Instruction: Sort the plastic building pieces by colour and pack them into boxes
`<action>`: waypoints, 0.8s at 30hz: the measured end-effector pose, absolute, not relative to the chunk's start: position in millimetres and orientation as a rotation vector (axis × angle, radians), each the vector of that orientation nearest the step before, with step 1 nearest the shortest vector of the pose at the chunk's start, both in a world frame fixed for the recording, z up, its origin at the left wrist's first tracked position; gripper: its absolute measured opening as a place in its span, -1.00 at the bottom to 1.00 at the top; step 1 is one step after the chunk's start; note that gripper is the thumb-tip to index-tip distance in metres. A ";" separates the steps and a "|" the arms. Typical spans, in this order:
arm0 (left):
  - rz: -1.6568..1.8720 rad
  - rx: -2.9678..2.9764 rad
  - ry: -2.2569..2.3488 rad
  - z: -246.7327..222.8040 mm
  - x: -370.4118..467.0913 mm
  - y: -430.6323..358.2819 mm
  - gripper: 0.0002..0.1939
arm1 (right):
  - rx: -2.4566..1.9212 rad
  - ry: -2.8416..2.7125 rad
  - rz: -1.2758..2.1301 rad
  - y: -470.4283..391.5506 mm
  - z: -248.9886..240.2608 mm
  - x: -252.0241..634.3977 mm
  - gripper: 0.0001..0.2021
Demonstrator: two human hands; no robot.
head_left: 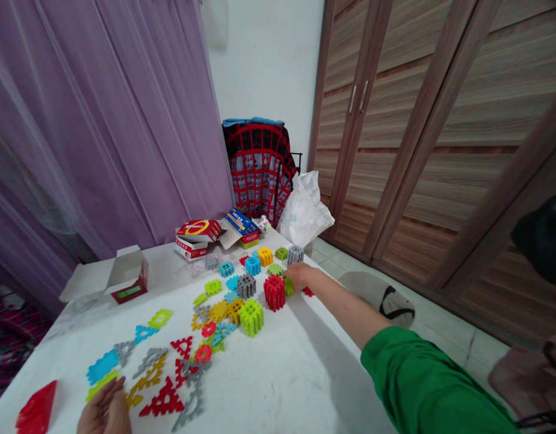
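A green block (289, 287) of toothed pieces stands on the white table (300, 361), near its right edge, just beside the red stack (274, 293). The right hand (298, 275) is at the green block, fingers bent downward; whether they grip it cannot be told. Just beyond the hand stands a grey stack (295, 252). To the left are a lime stack (251, 318), a dark grey stack (246, 286) and an orange-yellow stack (265, 257).

The left hand (105, 407) rests low at the near left, fingers loosely curled, near a flat lime piece (101, 384); whether it holds anything cannot be determined. Flat red triangles (166, 399) lie to its right, a red object (36, 408) to its left. An open box (128, 277) lies farther back, near the purple curtain (146, 120).
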State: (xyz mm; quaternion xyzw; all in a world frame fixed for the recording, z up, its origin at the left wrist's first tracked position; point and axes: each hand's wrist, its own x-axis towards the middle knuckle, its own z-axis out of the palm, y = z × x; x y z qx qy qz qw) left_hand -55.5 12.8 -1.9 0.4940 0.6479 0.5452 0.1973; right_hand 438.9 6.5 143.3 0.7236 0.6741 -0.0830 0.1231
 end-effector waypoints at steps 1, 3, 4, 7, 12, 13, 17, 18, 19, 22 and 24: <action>1.477 1.355 1.836 1.1 -54.6 11.5 -0.54 | 2.111 1.965 -0.240 6.4 143.1 438.6 -0.37; 1.412 1.297 1.858 7.6 -52.6 8.9 -0.53 | 2.112 1.969 -0.235 5.8 143.2 438.3 -0.36; 1.404 1.282 1.865 11.0 -51.3 7.5 -0.53 | 2.111 1.974 -0.236 5.3 143.7 438.5 -0.34; 1.400 1.280 1.886 21.2 -46.3 2.4 -0.55 | 2.110 2.000 -0.245 3.2 147.1 440.8 -0.29; 1.394 1.286 1.913 34.1 -38.7 -6.3 -0.55 | 2.152 2.016 -0.242 -0.7 155.0 448.3 -0.39; 1.389 1.275 1.922 35.1 -38.1 -7.0 -0.55 | 2.166 2.007 -0.238 -1.3 156.1 449.4 -0.41; 1.399 1.306 1.909 31.3 -39.4 -4.8 -0.54 | 2.220 1.969 -0.230 -3.5 156.2 451.2 -0.45; 1.407 1.314 1.908 28.8 -40.3 -3.3 -0.54 | 2.231 1.969 -0.230 -4.1 155.4 451.0 -0.46; 1.419 1.314 1.903 26.3 -41.2 -1.8 -0.54 | 2.242 1.974 -0.231 -4.8 154.5 450.6 -0.46; 1.458 1.286 1.855 21.4 -42.4 1.5 -0.52 | 2.265 1.998 -0.249 -6.8 152.8 449.3 -0.46; 1.461 1.274 1.839 22.5 -41.2 1.5 -0.51 | 2.281 2.005 -0.265 -8.2 153.5 449.1 -0.48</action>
